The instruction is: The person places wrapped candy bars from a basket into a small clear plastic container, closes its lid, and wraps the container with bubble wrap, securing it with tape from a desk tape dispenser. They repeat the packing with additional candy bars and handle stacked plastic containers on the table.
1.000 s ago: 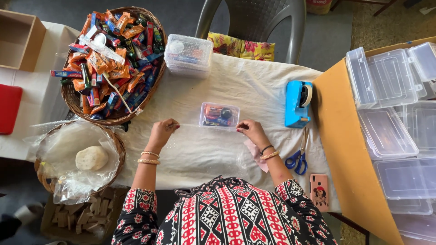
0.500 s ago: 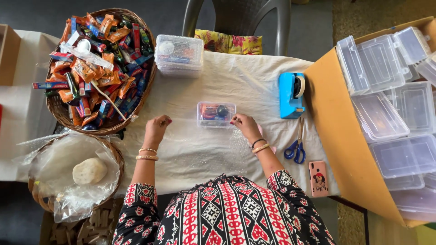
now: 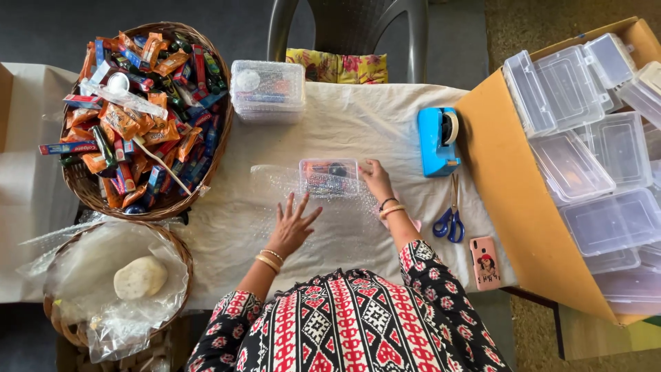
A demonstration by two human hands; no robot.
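The small clear plastic box of sachets [image 3: 329,178] is steadied by the right hand [image 3: 377,180] while the left hand [image 3: 295,224], fingers spread, flattens the bubble wrap sheet [image 3: 275,207], best kept smooth.

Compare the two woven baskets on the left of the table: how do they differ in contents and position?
The upper basket is heaped with colourful small packets and tubes; the lower basket holds one pale round lump on clear plastic. The upper basket lies farther from the person; the lower basket sits at the near edge. The upper one looks fuller. Both are round and woven.
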